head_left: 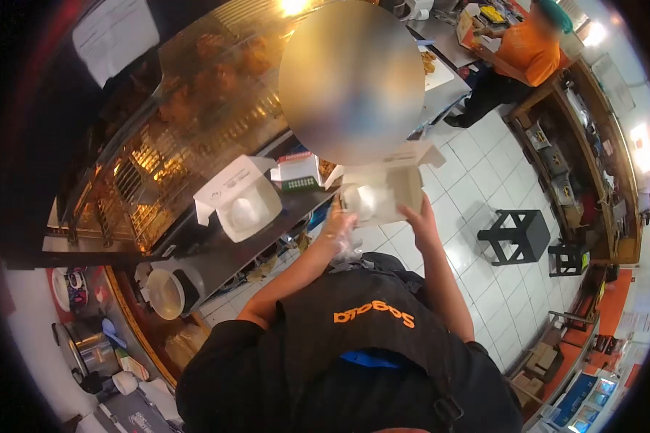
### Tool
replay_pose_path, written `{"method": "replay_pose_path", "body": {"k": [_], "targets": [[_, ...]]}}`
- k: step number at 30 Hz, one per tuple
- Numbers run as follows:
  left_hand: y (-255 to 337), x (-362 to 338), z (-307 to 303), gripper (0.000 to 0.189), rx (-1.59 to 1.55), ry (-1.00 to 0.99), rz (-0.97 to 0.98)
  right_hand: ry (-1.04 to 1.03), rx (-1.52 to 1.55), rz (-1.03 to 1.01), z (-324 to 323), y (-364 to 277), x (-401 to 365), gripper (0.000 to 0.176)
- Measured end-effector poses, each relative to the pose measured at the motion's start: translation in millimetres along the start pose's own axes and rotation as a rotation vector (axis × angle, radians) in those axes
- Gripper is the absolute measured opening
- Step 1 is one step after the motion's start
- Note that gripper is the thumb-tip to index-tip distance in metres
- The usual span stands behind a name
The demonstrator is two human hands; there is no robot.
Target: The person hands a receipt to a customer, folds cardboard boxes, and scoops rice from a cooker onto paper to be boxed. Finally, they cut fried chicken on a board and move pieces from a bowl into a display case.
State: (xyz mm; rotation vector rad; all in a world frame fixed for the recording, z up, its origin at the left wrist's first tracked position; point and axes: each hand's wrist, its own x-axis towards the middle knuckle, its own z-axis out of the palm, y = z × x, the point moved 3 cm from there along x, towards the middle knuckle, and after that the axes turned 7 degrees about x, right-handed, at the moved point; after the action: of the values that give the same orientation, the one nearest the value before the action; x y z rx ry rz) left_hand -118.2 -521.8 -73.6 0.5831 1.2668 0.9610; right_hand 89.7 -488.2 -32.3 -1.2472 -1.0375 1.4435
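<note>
An open cardboard box (404,189) with its lid flaps up is held in front of my body, a pale item inside it. My left hand (337,229), in a clear plastic glove, grips the box's left side. On its right side my right hand (420,219) holds the edge, fingers bent over the wall. Left of them, a second open box (256,216) rests on the dark counter (231,254) with a whitish item inside. Between the two sits a red, white and green box (298,172) next to some food.
A lit glass display case (195,108) with food lines the upper left. One person in orange (523,47) stands at the upper-right counter holding a box. A black stool (523,237) is on the tiled floor, with wooden shelves (578,137) behind it. A round container (166,294) is lower left.
</note>
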Motion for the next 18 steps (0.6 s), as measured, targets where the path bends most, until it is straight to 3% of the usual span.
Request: {"method": "replay_pose_path", "body": {"k": [1,3,4,6,8,10,12,13,14,16,17,18], "targets": [[0,22,11,0.075,0.003,0.004,0.005,0.027,0.119,0.072,-1,-4,19,0.055],[4,62,30,0.073,-0.072,0.004,0.287,0.05,0.233,0.147,-11,-9,60,0.05],[9,77,32,0.073,-0.073,0.007,0.288,0.08,0.26,0.182,-22,-3,86,0.046],[32,87,38,0.063,0.053,-0.12,-0.037,0.106,0.286,0.214,-38,8,128,0.043],[44,89,49,0.063,-0.046,-0.044,0.004,0.124,0.21,0.269,-46,14,170,0.04],[59,103,48,0.059,0.45,0.104,0.301,0.03,0.203,0.266,-44,26,205,0.042],[74,104,57,0.058,0.493,0.203,0.187,-0.081,0.183,0.308,-34,49,238,0.047],[79,101,64,0.058,0.529,0.325,0.233,-0.131,0.095,0.3,-30,65,251,0.058],[81,100,71,0.058,0.567,0.449,0.282,-0.193,-0.236,0.133,-30,55,258,0.068],[71,109,70,0.056,0.587,0.591,0.279,-0.163,-0.393,0.213,-37,53,273,0.073],[65,113,64,0.059,1.028,0.515,0.557,-0.25,-0.434,0.187,-42,35,276,0.072],[60,116,66,0.057,0.629,0.65,0.357,-0.336,-0.474,0.158,-47,24,281,0.072]]}}
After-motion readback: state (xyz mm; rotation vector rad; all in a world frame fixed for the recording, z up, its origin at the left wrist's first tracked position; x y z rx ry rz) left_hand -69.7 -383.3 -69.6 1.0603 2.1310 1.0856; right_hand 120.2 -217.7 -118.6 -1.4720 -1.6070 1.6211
